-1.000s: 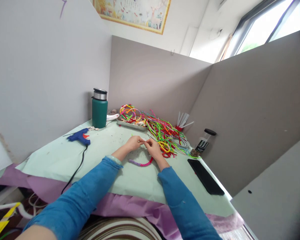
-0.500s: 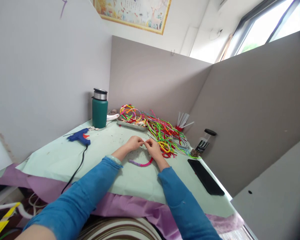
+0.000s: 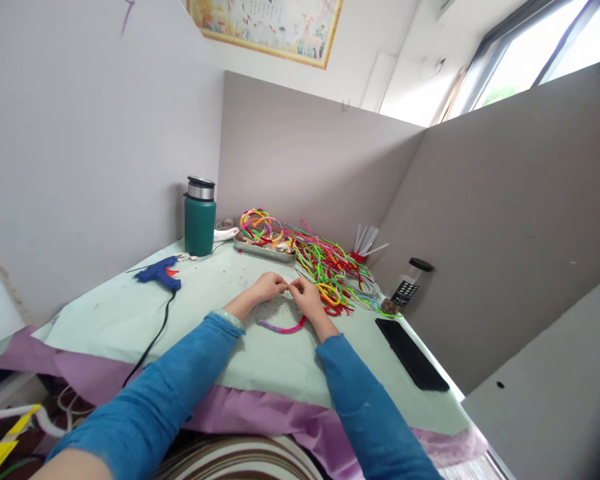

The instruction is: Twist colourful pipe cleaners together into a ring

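Above the middle of the table my left hand and my right hand meet at the fingertips. Both are closed in a pinch, and what sits between the fingers is too small to make out. A thin dark tip pokes out just beyond my right hand. Below the hands a curved fuzzy strip, lilac at one end and pink to red at the other, runs under my right wrist. Whether it joins what the fingers pinch is hidden. Close by on the right is a heap of coloured pipe cleaners.
A metal tray of fuzzy coloured loops stands at the back. On the left are a blue glue gun with its cord and a green bottle. A black phone-like slab and a clear jar are on the right; grey partitions surround the table.
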Demonstrator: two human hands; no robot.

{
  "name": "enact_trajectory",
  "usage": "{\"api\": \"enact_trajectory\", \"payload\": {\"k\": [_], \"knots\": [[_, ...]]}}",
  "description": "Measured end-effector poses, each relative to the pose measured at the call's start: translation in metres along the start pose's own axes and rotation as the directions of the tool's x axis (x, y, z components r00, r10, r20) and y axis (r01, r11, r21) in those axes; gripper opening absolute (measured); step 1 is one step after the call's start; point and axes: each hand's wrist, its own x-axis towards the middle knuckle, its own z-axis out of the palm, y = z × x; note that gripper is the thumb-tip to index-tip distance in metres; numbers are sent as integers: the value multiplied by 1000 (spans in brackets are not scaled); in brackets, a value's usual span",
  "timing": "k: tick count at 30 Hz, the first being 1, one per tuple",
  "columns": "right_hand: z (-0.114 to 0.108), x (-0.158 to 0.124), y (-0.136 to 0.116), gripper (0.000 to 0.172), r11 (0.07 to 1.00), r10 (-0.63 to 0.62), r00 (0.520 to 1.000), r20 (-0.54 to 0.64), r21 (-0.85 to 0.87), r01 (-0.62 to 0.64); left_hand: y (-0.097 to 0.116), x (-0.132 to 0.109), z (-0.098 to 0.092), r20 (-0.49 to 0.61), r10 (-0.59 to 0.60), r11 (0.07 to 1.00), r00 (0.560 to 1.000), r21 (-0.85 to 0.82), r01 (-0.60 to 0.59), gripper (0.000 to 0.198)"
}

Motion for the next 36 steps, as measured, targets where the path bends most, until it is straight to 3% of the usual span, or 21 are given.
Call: {"api": "enact_trajectory", "payload": {"k": [15,36], "knots": [[0,0,1,13,1000,-12,1000,-12,-7,12,3,-6,-3,14,-29,998,999,-58,30,32],[0,1,2,13,1000,-25,1000,17,-17,25,13,-10,-4,123,-141,974,982,-159,160,22]]}}
